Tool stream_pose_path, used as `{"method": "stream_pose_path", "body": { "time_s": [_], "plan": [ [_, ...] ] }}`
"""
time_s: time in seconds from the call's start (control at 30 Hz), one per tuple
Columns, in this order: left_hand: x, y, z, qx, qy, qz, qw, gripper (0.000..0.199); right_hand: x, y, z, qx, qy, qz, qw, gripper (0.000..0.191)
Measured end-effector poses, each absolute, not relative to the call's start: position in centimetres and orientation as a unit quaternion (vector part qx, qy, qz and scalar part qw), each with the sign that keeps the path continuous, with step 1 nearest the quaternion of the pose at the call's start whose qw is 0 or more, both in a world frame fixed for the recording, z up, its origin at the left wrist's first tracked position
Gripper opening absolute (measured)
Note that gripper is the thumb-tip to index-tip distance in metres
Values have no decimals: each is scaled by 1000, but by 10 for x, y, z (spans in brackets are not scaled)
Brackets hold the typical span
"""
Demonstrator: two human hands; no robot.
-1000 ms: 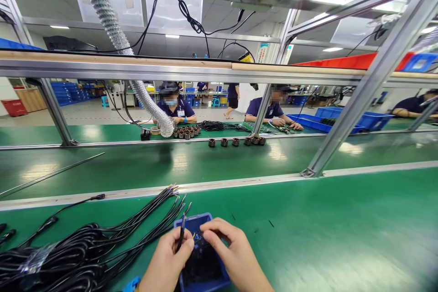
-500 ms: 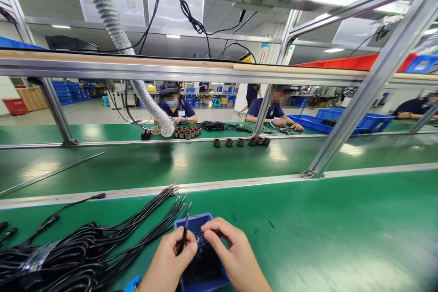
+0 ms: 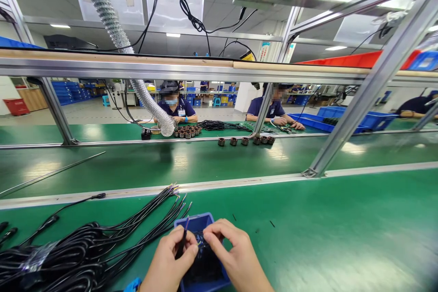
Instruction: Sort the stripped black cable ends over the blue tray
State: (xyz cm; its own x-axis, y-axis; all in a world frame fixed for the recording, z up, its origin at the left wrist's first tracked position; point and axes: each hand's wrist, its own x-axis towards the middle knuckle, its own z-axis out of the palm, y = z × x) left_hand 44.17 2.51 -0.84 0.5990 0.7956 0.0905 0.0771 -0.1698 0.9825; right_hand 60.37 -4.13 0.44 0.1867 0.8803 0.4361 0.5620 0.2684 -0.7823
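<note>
My left hand is closed around a black cable, whose stripped end with thin coloured wires points up. Its thumb and forefinger pinch at a thin yellowish wire. My right hand sits just to the right, thumb and forefinger pressed together near the wire tips; whatever lies between them is too small to make out. Below both hands stands a blue bin with small dark pieces inside. Left of it lies a bundle of black cables, their bared coloured ends toward the bin.
Beyond the bench edge, copper-wound stators stand on a green belt, with a thin metal rod at left. A slanting metal post rises at right. Co-workers sit across. Small dark scraps lie right of the bin.
The row of stators on the belt has shifted to the right. My right hand has moved very slightly right, away from the left, which stays nearly still on the cable.
</note>
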Motion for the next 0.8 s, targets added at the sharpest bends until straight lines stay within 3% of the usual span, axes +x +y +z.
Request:
{"method": "stream_pose_path", "body": {
  "time_s": [0.47, 0.8],
  "plan": [
    [439, 21, 8, 681, 334, 293, 581, 27, 606, -42, 11, -546, -619, 212, 522, 14],
    [441, 21, 11, 691, 337, 286, 572, 29, 609, -41, 10, -518, -652, 148, 534, 11]
  ]
}}
